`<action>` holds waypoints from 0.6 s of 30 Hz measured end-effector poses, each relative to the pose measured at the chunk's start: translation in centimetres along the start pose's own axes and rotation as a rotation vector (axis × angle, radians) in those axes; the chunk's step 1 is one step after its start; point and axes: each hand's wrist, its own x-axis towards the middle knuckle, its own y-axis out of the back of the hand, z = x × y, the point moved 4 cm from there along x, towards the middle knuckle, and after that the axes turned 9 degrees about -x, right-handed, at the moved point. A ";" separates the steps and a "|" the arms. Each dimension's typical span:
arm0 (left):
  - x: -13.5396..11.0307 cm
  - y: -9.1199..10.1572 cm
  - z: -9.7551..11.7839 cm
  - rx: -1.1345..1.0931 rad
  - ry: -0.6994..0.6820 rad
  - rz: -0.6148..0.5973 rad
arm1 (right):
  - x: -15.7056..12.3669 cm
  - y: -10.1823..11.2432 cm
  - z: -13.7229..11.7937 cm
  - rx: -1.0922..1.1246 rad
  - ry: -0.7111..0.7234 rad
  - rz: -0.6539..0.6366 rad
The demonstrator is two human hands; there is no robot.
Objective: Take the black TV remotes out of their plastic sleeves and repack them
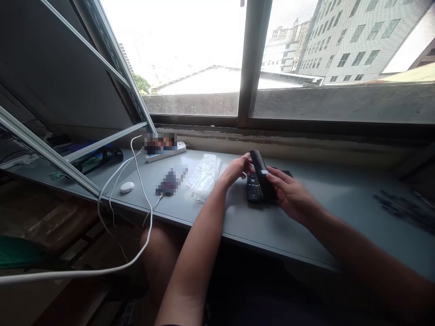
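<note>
- Your left hand (236, 170) reaches in from the left, and its fingers curl round the upper end of a long black device (259, 165).
- Your right hand (288, 190) comes from the right and clasps the lower part of the same device, thumb on the near side and fingers wrapped behind.
- Both hands are therefore closed on it. You hold it tilted, with the top leaning away to the left and the bottom close to the desk (340, 199).
- A small pale patch shows on the device's side, just above your right thumb. I cannot tell what it is.
- A remote control (253, 189) lies flat on the desk right under the device, buttons up, just beside your right hand's fingertips. I cannot tell whether the two touch.
- A dark flat thing (284, 173) lies just behind your right hand and is mostly hidden by it.
- A crumpled clear plastic bag (204, 176) lies on the desk left of your left wrist.
- A phone (171, 180), blurred out, lies left of the bag with a white cable (142, 181) plugged into its near end.
- A small white oval object (127, 186) sits further left, near the desk's front edge.
- A white power strip (166, 153) rests at the back of the desk below the window (249, 68), and its cord runs off the front edge.
- The desk stands right against the wall under the window, and buildings show through the glass.
</note>
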 end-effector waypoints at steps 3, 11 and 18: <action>-1.0 -1.1 0.8 -0.114 0.014 -0.196 | 0.0 -0.4 -0.2 0.113 -0.057 -0.088; -2.3 -1.4 2.1 -0.310 -0.071 -0.327 | -0.3 -1.1 0.1 0.209 -0.165 -0.222; -0.4 1.1 1.0 -0.431 -0.068 0.146 | -0.9 -1.6 -0.1 0.120 -0.126 -0.228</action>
